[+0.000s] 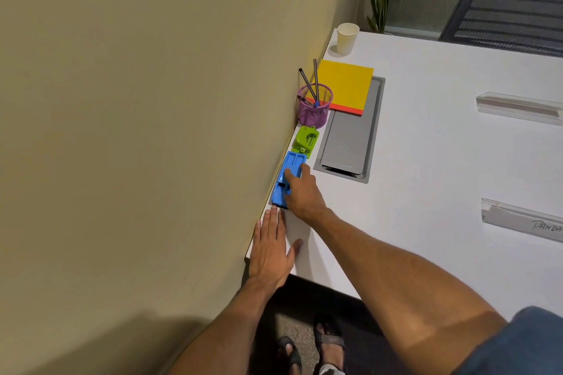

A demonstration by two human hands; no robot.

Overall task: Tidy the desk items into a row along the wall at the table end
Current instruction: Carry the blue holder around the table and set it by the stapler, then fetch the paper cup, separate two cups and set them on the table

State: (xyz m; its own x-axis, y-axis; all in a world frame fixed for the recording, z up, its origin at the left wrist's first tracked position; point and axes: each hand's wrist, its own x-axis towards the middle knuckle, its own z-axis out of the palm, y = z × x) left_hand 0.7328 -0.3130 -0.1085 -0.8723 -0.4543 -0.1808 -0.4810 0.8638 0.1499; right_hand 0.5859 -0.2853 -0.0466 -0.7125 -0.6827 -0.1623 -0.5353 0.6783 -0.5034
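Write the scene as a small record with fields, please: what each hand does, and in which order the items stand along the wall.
left hand: flat on the table, fingers straight, tips at the near end of the blue plastic item; contact unclear
right hand: grips the blue plastic item from above
row along the wall, near to far: blue plastic item, green plastic item, purple mesh pen cup, yellow notepad, paper cup
pen cup contents: pens, leaning
notepad: partly over the grey hatch
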